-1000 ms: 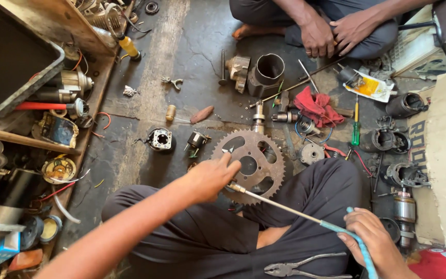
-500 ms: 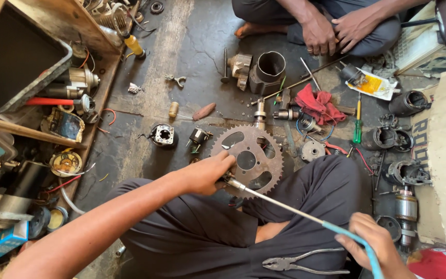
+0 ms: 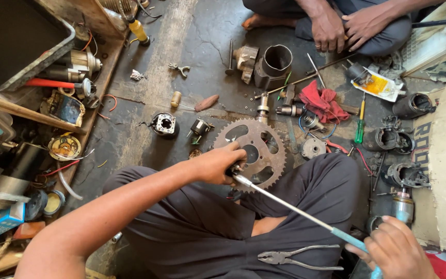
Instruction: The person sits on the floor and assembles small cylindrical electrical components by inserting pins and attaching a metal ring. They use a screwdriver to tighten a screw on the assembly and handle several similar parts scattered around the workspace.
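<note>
- Cracked concrete floor of a repair shop, strewn with motor parts; only the head view is given.
- Head view: the left hand is closed around the working end of a long screwdriver, pinning its tip against a small part at the lower left rim of a toothed sprocket that rests over the person's lap.
- The right hand grips the screwdriver's blue handle near the lower right; the steel shaft runs slanting between both hands.
- Judged step: driving or prying a fastener at the sprocket; what comes after seems to call for steady turning while the left hand holds the tip seated.
- Pliers lie on the lap; a red rag and a green screwdriver lie beyond, near another person's hands.
</note>
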`<move>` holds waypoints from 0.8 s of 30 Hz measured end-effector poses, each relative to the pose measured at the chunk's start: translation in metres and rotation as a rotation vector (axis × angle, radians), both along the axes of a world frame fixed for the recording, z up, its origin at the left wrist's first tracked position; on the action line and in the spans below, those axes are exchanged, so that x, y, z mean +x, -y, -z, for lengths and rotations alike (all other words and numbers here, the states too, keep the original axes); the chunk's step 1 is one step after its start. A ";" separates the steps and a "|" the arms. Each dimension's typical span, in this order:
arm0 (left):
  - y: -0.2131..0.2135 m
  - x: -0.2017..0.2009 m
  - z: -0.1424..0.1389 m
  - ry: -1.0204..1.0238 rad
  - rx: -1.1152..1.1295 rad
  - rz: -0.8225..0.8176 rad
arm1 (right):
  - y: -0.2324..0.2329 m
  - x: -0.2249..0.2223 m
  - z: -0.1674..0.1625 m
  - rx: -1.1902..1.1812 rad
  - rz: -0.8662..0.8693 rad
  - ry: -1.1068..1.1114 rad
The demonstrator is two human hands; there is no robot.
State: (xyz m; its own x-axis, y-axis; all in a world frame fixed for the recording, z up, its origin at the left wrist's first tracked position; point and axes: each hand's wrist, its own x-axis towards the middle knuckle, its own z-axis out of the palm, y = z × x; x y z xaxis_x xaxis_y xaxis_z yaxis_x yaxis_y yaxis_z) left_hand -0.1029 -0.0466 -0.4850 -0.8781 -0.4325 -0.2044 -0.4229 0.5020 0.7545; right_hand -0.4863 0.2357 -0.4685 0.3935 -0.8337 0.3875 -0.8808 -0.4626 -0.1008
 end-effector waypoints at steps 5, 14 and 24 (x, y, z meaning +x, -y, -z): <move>-0.003 0.001 0.004 -0.051 -0.067 -0.059 | 0.009 -0.005 -0.003 0.157 -0.004 -0.015; -0.024 -0.003 0.011 -0.193 -0.212 -0.147 | 0.029 0.011 -0.015 0.351 0.054 0.220; -0.047 -0.030 0.027 -0.451 -0.590 -0.354 | 0.028 0.008 -0.008 0.352 0.022 0.243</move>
State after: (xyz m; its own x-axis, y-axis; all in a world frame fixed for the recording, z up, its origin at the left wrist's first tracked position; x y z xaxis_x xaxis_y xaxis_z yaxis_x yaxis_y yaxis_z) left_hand -0.1326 0.0004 -0.5117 -0.6128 -0.6255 0.4830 -0.3504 0.7629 0.5433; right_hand -0.4785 0.2077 -0.4609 0.3064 -0.9389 0.1570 -0.8215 -0.3441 -0.4547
